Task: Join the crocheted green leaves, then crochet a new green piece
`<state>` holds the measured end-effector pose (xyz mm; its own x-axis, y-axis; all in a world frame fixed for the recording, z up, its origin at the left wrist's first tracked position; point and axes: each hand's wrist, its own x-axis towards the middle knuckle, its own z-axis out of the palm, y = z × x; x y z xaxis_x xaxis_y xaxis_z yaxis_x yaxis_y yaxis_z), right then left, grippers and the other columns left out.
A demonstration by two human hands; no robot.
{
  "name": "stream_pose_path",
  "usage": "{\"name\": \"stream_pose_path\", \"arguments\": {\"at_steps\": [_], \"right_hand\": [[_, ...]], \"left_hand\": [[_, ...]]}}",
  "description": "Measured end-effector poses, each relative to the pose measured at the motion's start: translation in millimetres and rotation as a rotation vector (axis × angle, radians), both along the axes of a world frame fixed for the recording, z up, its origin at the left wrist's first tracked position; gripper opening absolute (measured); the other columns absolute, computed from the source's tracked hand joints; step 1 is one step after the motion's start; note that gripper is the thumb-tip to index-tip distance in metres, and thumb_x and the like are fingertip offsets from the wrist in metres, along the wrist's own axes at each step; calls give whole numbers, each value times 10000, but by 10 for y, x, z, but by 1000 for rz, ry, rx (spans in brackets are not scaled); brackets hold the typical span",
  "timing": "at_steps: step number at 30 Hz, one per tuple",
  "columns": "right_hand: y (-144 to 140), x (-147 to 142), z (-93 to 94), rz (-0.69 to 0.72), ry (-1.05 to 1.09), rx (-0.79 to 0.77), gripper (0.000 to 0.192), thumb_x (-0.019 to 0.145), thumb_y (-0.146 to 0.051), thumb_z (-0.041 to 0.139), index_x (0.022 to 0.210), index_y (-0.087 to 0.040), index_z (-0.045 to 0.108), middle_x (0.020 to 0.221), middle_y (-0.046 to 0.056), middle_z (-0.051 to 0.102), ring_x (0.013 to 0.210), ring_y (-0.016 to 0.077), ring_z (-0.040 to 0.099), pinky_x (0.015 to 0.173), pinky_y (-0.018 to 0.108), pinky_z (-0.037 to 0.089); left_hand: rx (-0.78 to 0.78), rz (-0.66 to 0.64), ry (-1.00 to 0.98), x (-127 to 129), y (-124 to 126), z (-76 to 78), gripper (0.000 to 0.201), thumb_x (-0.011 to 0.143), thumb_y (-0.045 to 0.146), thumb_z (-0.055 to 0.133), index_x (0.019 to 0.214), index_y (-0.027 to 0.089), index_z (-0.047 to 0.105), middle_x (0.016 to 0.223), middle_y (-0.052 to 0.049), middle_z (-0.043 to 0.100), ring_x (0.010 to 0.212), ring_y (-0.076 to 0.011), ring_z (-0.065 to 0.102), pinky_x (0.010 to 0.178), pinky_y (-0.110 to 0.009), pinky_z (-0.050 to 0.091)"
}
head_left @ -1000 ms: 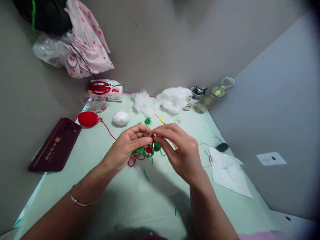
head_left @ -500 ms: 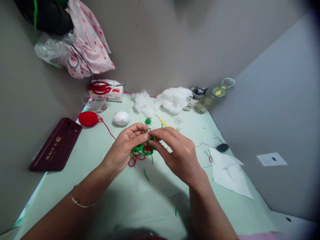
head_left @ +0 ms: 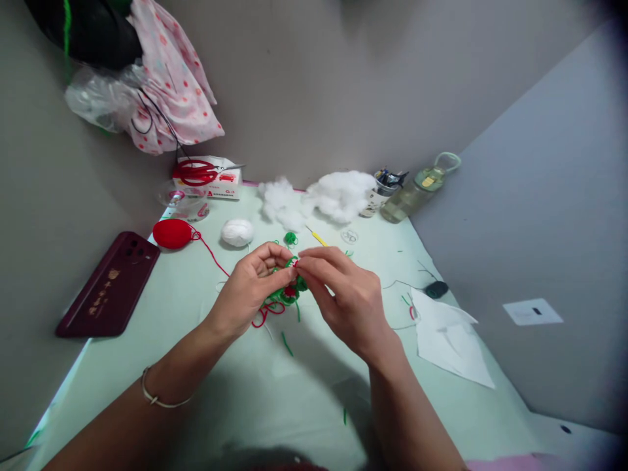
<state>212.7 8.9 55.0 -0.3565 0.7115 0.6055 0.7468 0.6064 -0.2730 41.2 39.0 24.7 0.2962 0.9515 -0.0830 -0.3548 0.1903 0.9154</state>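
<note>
Two hands meet at the middle of the pale green table [head_left: 245, 392], fingertips together on a small green and red crocheted yarn piece [head_left: 288, 290]. The left hand [head_left: 248, 291] pinches it from the left between thumb and forefinger, the other fingers curled behind; the right hand [head_left: 346, 294] closes its thumb and forefinger on the top of the same piece (whether a needle sits between them cannot be told). The piece is held just above the tabletop, with loose red and green yarn ends [head_left: 265, 317] hanging from it onto the surface.

A thin metal bangle [head_left: 157, 398] circles the left wrist. From the piece a red strand runs back left to a red ball of yarn [head_left: 171, 233], and beside that lies a white ball of yarn [head_left: 237, 231]. Behind the hands lie a tiny green crocheted bit [head_left: 290, 238] and a yellow-handled crochet hook [head_left: 316, 237]. Fluffy white stuffing [head_left: 324, 196] is heaped at the back wall, near a clear drinking bottle [head_left: 417, 186]. Red-handled scissors [head_left: 201, 171] rest on a small white box [head_left: 218, 186]. A dark red phone [head_left: 110, 282] lies at the far left edge, and white paper sheets [head_left: 449, 340] lie at the right.
</note>
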Motion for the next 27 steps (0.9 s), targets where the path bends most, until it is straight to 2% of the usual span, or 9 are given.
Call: {"name": "stream_pose_path", "arguments": {"at_steps": [3,6,11,16,24,27], "right_hand": [[-2,-65,-10,-3,65,88,204,955,-47,564,972,-212,682,1164,66,748,779,110,711,607,235,511],[-18,-117,-35,32,152,128,215,946,-37,585,1004,-220,680,1106,56,761,796,113,724,632,227,550],[-28,-174,-100,57,173,296,273,888,8,651,1052,-206,690,1029,68,786,812,155,734,677,272,594],[19,-218,-142,42,269,261,224,915,-29,640,1023,-215,702,1004,74,777,838,170,734,733,309,619],[-67,-251,-153,51,247,310,299,887,9,651,1089,-203,706,1026,87,777,832,175,730,686,305,608],[-15,-258,-158,49,333,254,247,903,-13,652,1038,-211,715,1005,78,757,852,169,720,712,304,606]], "left_hand": [[33,-12,13,-20,11,-1,171,830,252,801,922,191,670,816,26,676,719,-93,636,675,-195,541],[59,-27,36,-65,14,28,174,844,266,788,950,204,665,828,31,666,732,-98,642,687,-204,550],[145,2,188,-113,-11,108,159,853,269,766,954,207,659,850,24,651,771,-110,625,670,-199,539],[184,44,273,-105,-31,152,128,830,233,736,915,199,646,837,17,635,784,-124,608,676,-213,540],[161,19,238,-110,-5,153,143,817,238,750,914,194,654,844,15,648,801,-124,616,690,-211,535],[125,27,215,-123,11,106,167,828,261,760,933,189,652,834,17,638,774,-120,607,680,-218,529]]}}
